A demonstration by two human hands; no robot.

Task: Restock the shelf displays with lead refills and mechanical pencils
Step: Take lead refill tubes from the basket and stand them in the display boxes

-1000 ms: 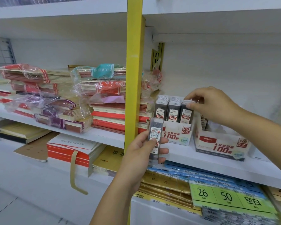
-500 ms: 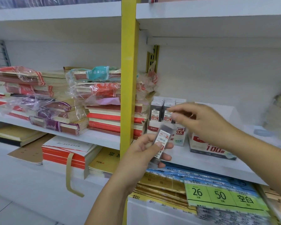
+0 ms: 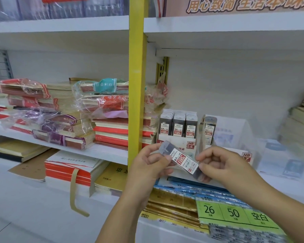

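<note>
A grey lead refill case (image 3: pixel 182 159) with a red and white 0.7 label lies tilted between both hands in front of the shelf edge. My left hand (image 3: pixel 151 164) pinches its upper left end. My right hand (image 3: pixel 221 165) pinches its lower right end. Behind them on the shelf stands the HB 0.5 display box (image 3: pixel 182 146), filled with three rows of upright refill cases (image 3: pixel 178 126). To its right the HB 0.7 display box (image 3: pixel 245 156) holds a single upright case (image 3: pixel 209 131); my right hand covers the box's front.
A yellow shelf upright (image 3: pixel 136 85) rises just left of my hands. Wrapped notebook stacks (image 3: pixel 102 113) fill the shelf on the left. Below lie blue and gold paper packs with a green label (image 3: pixel 233 213). More paper piles (image 3: pixel 302 123) sit at far right.
My right hand left the 0.5 box and came down to take the lower end of the case. My left hand tilted the case from upright to slanted. The camera moved closer.
</note>
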